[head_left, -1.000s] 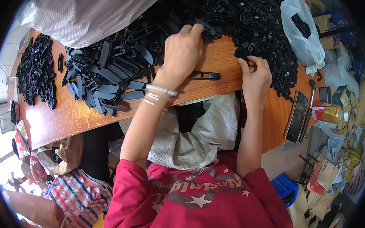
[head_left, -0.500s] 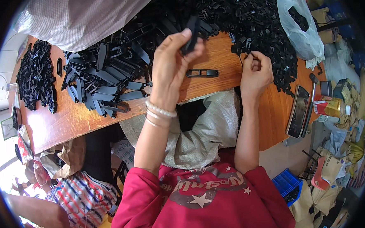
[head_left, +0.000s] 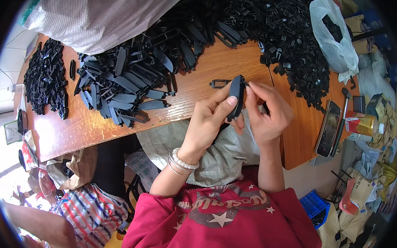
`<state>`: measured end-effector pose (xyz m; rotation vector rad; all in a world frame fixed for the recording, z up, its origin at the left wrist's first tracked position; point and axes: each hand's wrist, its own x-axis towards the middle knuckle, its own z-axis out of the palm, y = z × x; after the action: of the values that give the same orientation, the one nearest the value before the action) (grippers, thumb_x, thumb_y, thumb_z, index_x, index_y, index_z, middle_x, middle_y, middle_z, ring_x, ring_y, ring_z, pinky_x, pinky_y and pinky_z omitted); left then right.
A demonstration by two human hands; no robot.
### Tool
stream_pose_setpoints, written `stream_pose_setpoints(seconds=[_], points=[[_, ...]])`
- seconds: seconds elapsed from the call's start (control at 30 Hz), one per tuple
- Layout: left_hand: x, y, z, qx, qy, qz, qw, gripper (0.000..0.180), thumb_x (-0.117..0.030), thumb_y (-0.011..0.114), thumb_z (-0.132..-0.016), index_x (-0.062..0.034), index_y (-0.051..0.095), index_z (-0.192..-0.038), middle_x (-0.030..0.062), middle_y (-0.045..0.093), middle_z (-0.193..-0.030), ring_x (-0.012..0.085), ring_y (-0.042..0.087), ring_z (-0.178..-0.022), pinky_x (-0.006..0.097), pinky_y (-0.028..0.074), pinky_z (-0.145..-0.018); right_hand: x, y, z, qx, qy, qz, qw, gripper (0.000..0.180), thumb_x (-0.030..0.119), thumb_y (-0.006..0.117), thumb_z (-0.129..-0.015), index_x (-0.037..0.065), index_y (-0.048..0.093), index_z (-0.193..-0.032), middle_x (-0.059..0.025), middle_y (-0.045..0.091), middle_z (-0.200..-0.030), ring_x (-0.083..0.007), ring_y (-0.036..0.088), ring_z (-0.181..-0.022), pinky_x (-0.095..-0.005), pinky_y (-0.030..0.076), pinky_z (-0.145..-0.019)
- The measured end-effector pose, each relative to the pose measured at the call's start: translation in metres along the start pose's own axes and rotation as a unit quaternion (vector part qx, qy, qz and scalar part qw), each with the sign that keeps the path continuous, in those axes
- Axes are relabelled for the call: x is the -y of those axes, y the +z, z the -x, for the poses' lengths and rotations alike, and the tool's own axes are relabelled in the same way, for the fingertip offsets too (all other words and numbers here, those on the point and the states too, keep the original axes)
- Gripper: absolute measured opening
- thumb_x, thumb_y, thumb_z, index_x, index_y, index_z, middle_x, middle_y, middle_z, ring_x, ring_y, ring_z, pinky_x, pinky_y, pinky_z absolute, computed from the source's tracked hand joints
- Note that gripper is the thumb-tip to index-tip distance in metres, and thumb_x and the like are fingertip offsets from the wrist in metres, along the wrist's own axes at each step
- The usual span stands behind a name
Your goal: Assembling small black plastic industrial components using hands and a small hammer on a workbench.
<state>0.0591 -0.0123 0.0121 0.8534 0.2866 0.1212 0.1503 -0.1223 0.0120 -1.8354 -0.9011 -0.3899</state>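
In front of my chest, my left hand [head_left: 210,118] is closed round a long black plastic part [head_left: 237,99], thumb on its face, the part held upright. My right hand [head_left: 271,114] meets it from the right, thumb and forefinger pinched against the part's upper edge. Whatever sits between those fingertips is too small to name, though something dark shows under the curled fingers. Just behind my left hand, a slim black open frame [head_left: 218,83] lies on the wooden table [head_left: 191,94], partly covered by the fingers.
Long black parts [head_left: 129,82] heap at the left, small black pieces [head_left: 300,62] at the far right, and another dark pile [head_left: 46,80] farther left. A white sack [head_left: 101,15] overhangs the back left. A phone [head_left: 328,128], hammer [head_left: 344,104] and bottle [head_left: 362,122] line the right. Someone sits at lower left.
My left hand has come down and right with the long black part. My right hand has left the edge of the small-piece pile and come toward me to meet it.
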Motion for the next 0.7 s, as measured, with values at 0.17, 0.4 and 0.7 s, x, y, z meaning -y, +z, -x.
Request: stream_pose_setpoints(seconds=[0.17,0.4,0.7], points=[[0.005,0.003,0.005,-0.007,0.015,-0.066,0.998,0.042,-0.018,0.048,-0.102,0.0030,0.046,-0.138,0.0080,0.062,-0.087,0.0125,0.061,-0.063,0.026,0.054,-0.055,0.001,0.001,0.005,-0.035,-0.059,0.045,0.997,0.021,-0.008,0.072,-0.074,-0.002,0.065,-0.093,-0.0139,0.069,-0.085,-0.0265,0.069,-0.073,-0.0313,0.055,-0.061],[0.005,0.002,0.008,-0.002,0.028,-0.069,0.997,0.040,-0.017,0.048,-0.102,0.0034,0.048,-0.136,0.0066,0.062,-0.086,0.0119,0.061,-0.063,0.025,0.053,-0.054,-0.002,-0.005,0.006,0.002,-0.066,0.015,0.998,0.023,-0.009,0.072,-0.076,-0.001,0.068,-0.097,-0.0147,0.070,-0.089,-0.0253,0.070,-0.077,-0.0313,0.055,-0.067],[0.004,-0.001,0.012,-0.024,0.029,-0.112,0.993,0.041,-0.018,0.050,-0.102,0.0020,0.048,-0.138,0.0024,0.057,-0.070,0.0079,0.054,-0.057,0.022,0.044,-0.050,0.010,-0.015,0.013,0.108,-0.003,-0.024,0.994,0.031,-0.014,0.056,-0.084,-0.003,0.067,-0.111,-0.0192,0.068,-0.104,-0.0263,0.070,-0.083,-0.0304,0.055,-0.066]])
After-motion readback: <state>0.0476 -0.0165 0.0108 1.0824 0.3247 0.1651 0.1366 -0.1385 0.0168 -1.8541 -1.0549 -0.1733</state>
